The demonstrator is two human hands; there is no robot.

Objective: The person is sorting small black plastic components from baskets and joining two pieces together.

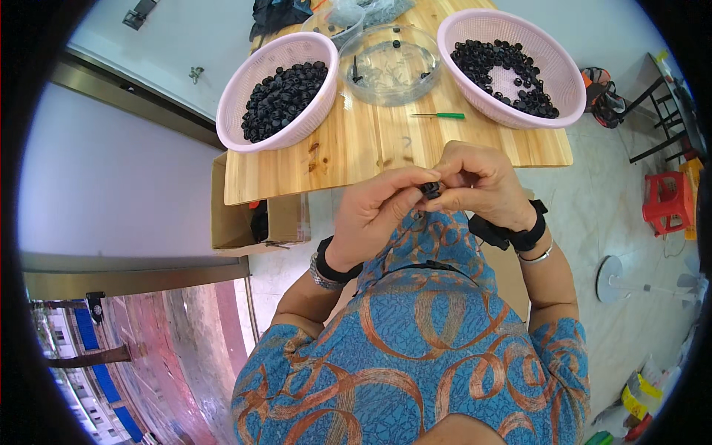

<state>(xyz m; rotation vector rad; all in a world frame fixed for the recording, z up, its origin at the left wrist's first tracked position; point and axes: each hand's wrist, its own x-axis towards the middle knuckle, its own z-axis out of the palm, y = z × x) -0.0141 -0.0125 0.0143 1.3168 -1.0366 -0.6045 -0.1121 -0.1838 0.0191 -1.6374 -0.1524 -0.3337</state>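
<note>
The wooden desk (371, 148) is stretching across the upper middle, its near edge running just above the hands and its right corner ending over pale floor. Bare wood is lying open between the near edge and the containers. Two pink baskets (245, 81) of small black parts are sitting toward the left and right ends, with a clear round dish (389, 67) between them and a green-handled tool (441, 116) lying just in front of the dish. A cardboard box (237, 215) is standing under the desk's left corner. The left hand (374, 211) and right hand (478, 182) are meeting just off the near edge, above the lap. Their fingers (415, 178) are closing tightly from both sides on a small black part (430, 190), dark and mostly hidden, pinched between the fingertips.
</note>
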